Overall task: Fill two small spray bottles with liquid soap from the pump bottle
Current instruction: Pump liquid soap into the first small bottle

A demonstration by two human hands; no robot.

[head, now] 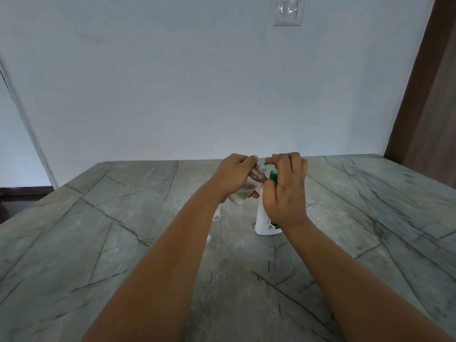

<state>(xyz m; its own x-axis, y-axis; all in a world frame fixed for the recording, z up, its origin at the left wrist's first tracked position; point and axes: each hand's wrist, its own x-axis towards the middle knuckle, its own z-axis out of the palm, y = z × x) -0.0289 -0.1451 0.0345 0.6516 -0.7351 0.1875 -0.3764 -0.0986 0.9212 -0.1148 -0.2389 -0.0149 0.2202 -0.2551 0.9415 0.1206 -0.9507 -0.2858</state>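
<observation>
Over the grey surface (123,243), the left hand (234,176) gripped the tilted spray bottle (246,188); right-hand fingers (286,161) curled on the pump bottle (265,223). Best press slowly, mouth under spout.

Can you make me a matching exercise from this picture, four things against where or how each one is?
Things:
1. left hand
2. right hand
3. pump bottle
4. light switch

States:
A. standing upright on the table
B. on the wall behind the table
C. holds the small clear bottle tilted toward the green pump
D. on top of the green pump head

Pairs: 1-C, 2-D, 3-A, 4-B
</observation>
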